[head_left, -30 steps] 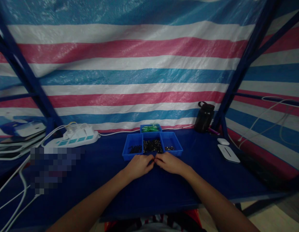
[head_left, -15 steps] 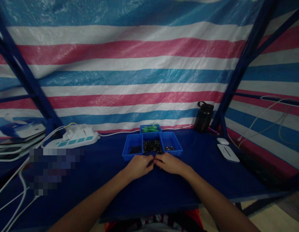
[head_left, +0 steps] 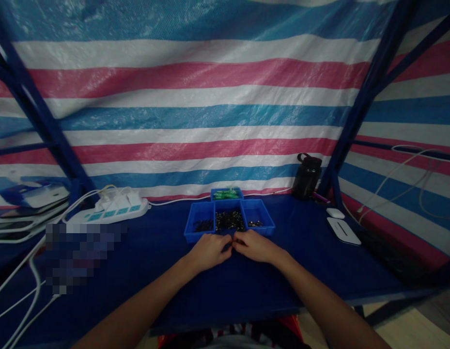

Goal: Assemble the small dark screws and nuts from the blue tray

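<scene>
My left hand [head_left: 210, 249] and my right hand [head_left: 254, 245] meet fingertip to fingertip just in front of the blue bins. Both are closed in a pinch, and whatever lies between the fingers is too small and hidden to name. Behind them, the middle blue bin [head_left: 227, 205] holds many small dark, shiny metal pieces [head_left: 230, 220]. The left blue bin [head_left: 200, 212] contains thin black pieces [head_left: 204, 225]. A few small shiny pieces [head_left: 255, 223] lie in the right blue bin [head_left: 257, 209]. Green pieces [head_left: 225, 194] fill a smaller bin at the back.
On the left stand a white power strip [head_left: 116, 212], white cables [head_left: 36, 271] and a stack of devices [head_left: 32, 208]. A black bottle [head_left: 306, 178] stands at the back right, near a white flat box [head_left: 343, 230] and a small white case [head_left: 335, 213]. Striped sheeting [head_left: 210, 116] hangs behind the blue table [head_left: 195, 300].
Hardly anything differs. My fingertips have shifted very slightly against each other; the bins and their contents look the same.
</scene>
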The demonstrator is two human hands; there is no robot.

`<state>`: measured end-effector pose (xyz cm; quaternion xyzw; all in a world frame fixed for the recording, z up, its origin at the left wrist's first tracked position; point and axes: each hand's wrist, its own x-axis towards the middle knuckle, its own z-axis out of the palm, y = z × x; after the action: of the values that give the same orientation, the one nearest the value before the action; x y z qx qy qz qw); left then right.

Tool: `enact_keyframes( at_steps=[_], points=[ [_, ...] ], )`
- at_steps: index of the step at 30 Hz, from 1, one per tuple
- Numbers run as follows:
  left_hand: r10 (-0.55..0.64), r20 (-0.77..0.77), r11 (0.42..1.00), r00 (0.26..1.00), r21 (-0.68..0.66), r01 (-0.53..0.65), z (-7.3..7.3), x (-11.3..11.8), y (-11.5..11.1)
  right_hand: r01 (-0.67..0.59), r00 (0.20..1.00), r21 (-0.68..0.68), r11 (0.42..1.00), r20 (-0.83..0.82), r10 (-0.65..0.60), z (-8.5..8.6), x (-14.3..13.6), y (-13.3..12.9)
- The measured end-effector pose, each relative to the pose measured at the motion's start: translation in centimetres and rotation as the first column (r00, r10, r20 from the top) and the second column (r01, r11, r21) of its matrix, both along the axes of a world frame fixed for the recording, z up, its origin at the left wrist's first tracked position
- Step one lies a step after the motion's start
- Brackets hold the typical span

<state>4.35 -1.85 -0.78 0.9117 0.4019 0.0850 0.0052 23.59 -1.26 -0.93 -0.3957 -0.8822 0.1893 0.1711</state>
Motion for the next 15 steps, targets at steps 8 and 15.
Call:
enact_keyframes(
  at_steps=[8, 15],
  points=[
    [0.003, 0.001, 1.0, 1.0, 0.003, -0.003, -0.08, -0.01, 0.0, 0.013, 1.0, -0.01, 1.0, -0.014, -0.013, 0.2, 0.07, -0.16],
    [0.002, 0.004, 1.0, 1.0, 0.017, -0.002, -0.17, -0.04, 0.15, 0.025, 1.0, -0.024, 0.999, 0.003, -0.025, 0.28, 0.18, 0.06]
  ],
)
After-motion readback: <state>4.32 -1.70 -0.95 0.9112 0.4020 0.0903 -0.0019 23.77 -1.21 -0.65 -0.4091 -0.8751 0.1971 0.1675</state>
